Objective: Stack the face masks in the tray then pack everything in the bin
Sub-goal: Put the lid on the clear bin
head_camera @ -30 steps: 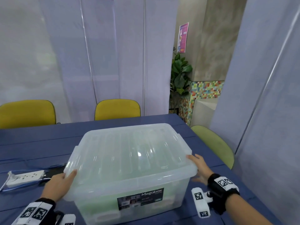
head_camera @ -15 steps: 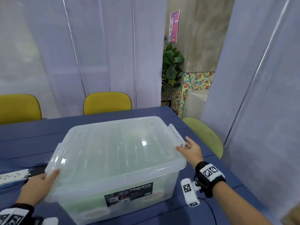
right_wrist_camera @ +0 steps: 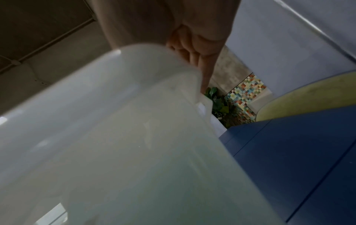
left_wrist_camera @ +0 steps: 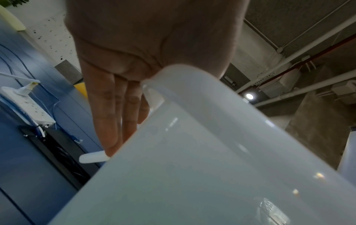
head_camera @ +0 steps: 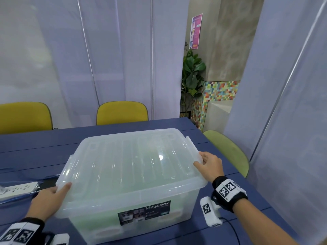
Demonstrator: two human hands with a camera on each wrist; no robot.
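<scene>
A translucent lidded bin with a "Megabox" label stands on the blue table. Its lid is on. Something pale green shows blurred through the wall; no masks or tray can be made out. My left hand is at the lid's left edge, thumb on top. In the left wrist view its straight fingers press down along the side latch. My right hand grips the right latch flap, thumb on the lid. Its fingers curl behind the bin's rim.
A white power strip with cables lies on the table left of the bin. Two yellow chairs stand behind the table and a green chair at its right end. White curtains close in the far and right sides.
My right hand has risen from the bin's right rim to the latch flap, its thumb now on the lid. My left hand stays at the left edge.
</scene>
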